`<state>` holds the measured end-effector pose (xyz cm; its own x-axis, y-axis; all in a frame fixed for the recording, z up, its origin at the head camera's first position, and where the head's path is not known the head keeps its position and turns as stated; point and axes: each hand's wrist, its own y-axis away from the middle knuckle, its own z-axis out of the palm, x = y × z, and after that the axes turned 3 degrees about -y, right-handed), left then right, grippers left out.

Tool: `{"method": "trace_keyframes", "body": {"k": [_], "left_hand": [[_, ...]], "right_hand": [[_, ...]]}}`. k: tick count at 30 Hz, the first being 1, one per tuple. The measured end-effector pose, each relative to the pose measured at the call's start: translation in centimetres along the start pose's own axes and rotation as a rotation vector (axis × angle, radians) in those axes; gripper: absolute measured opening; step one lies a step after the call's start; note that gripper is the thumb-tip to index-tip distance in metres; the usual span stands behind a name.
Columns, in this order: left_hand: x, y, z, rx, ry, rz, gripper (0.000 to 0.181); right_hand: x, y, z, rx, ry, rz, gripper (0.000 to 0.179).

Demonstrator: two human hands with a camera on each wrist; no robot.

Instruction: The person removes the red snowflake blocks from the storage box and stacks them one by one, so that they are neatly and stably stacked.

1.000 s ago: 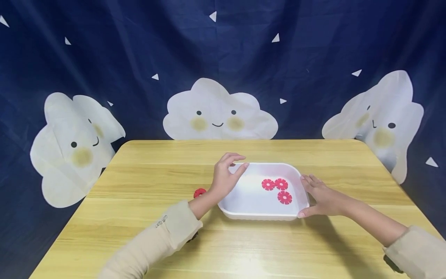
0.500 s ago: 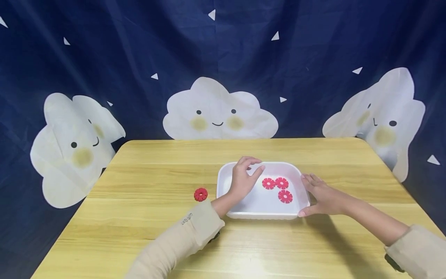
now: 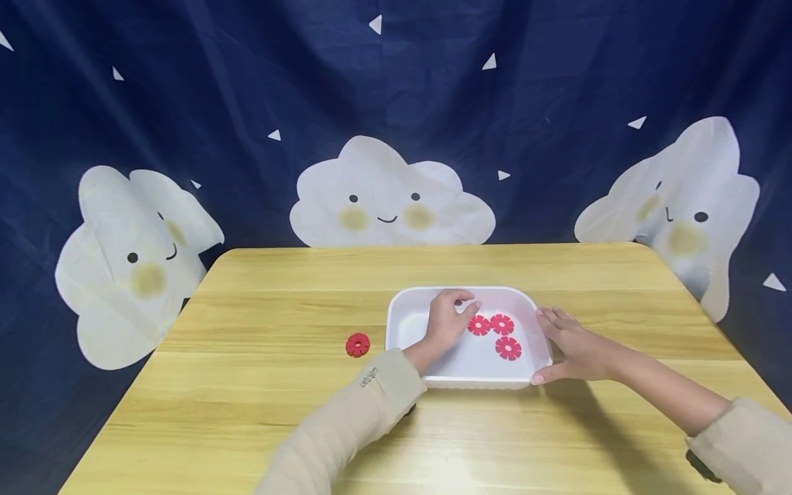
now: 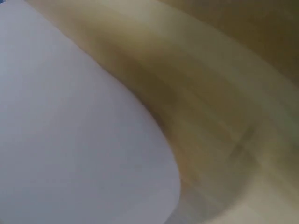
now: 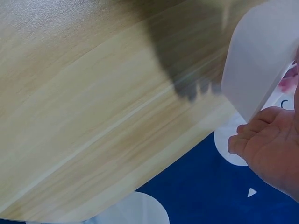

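White tray [image 3: 470, 364] is holding three red flower-shaped discs [image 3: 513, 350]; left hand [image 3: 445, 321] is hovering over it, fingers loosely parted; straight-fingered right hand [image 3: 577, 352] is touching its right side.

The smooth white tray [image 4: 84, 140] fills the left part with rounded edge, and beside it the wooden table [image 4: 215, 98] is partly shaded.

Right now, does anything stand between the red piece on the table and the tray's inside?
Between the red piece and there, visibly only the left wall of the white tray; the left sleeve crosses its near corner.
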<state>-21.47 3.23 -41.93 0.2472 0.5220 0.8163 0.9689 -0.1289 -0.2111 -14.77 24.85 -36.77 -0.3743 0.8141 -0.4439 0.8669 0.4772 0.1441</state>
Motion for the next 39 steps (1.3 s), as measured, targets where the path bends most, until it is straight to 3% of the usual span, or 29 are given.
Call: {"method": "trace_keyframes", "body": {"k": [7, 11, 22, 32, 39], "left_hand": [[-0.9, -0.2, 0.0, -0.092, -0.187, -0.073, 0.022], [-1.3, -0.2, -0.2, -0.138, -0.249, -0.102, 0.02], [-1.5, 0.0, -0.2, -0.245, -0.45, 0.034, 0.019], [-0.9, 0.3, 0.0, -0.313, -0.539, 0.085, 0.015], [-1.1, 0.6, -1.4, -0.439, -0.593, 0.278, 0.014]], "right_hand": [[-0.2, -0.2, -0.2, 0.008, -0.015, -0.01, 0.117], [-0.3, -0.3, -0.2, 0.009, -0.018, -0.015, 0.117], [-0.2, -0.1, -0.2, 0.015, -0.022, -0.022, 0.117], [0.1, 0.1, -0.1, 0.026, -0.028, -0.023, 0.116], [0.0, 0.2, 0.1, 0.022, -0.033, -0.027, 0.116]]}}
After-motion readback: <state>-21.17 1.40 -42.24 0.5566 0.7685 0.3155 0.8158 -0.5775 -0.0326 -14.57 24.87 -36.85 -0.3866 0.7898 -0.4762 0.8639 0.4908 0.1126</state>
